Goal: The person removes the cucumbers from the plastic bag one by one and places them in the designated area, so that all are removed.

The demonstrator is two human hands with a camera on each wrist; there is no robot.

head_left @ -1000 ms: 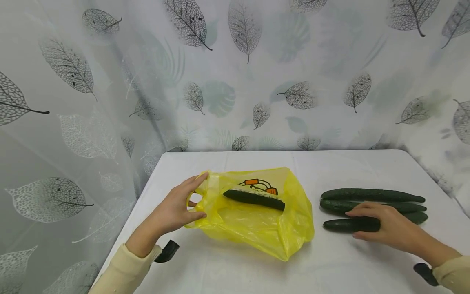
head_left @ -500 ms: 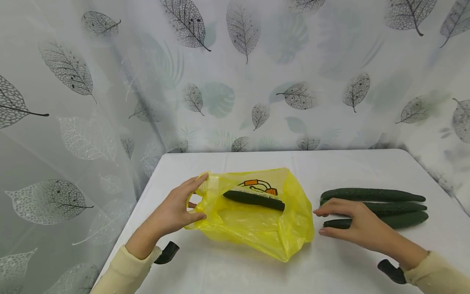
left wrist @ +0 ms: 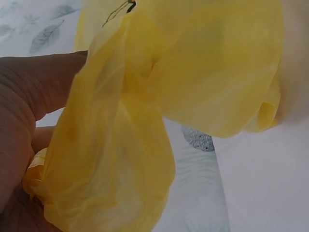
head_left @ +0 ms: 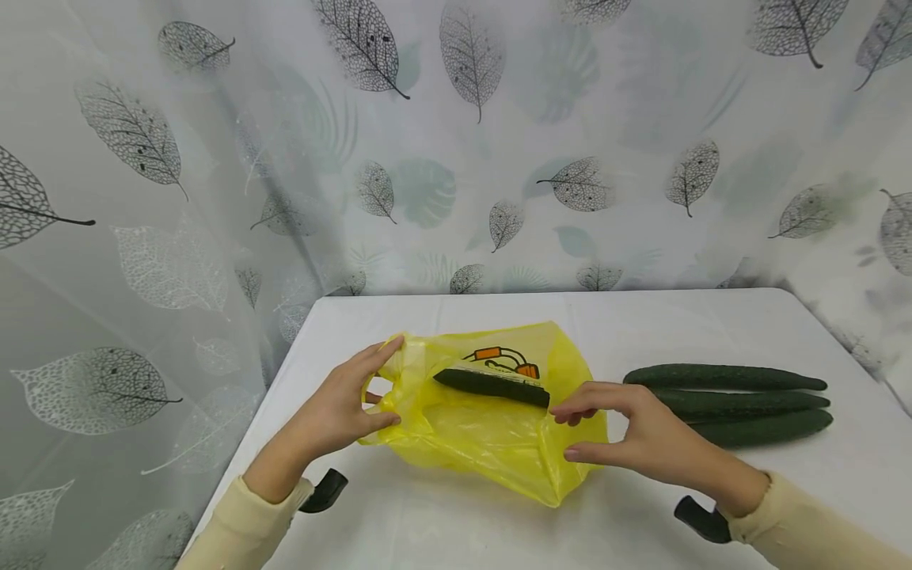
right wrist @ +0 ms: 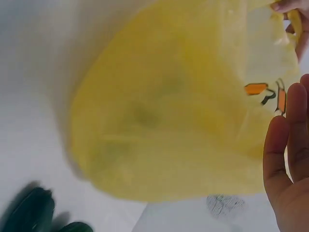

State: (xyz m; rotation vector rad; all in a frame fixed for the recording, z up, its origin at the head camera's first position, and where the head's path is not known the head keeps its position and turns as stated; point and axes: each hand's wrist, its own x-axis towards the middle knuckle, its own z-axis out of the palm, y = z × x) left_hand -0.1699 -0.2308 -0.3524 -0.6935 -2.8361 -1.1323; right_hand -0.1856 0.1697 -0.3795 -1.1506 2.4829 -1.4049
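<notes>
My left hand [head_left: 345, 400] grips the left rim of a yellow plastic bag [head_left: 484, 443], with bunched film between thumb and fingers in the left wrist view. A dark green cucumber [head_left: 492, 386] lies inside, seen through the bag's mouth. At the bag's right side is my right hand [head_left: 641, 435], its thumb and fingers spread apart with nothing held between them. Its fingertips [head_left: 563, 413] overlap the bag near the cucumber's right end. In the right wrist view the fingers look fairly straight beside the yellow film [right wrist: 159, 121].
Three cucumbers [head_left: 727, 377] lie side by side on the white-covered table [head_left: 456, 538], right of the bag. My right hand and forearm partly hide the nearest one. A leaf-patterned curtain [head_left: 541, 142] hangs behind and along the left side.
My right hand has moved left from the cucumbers on the table to the bag's right side, its fingers parted. The left hand and the bag stay almost where they were.
</notes>
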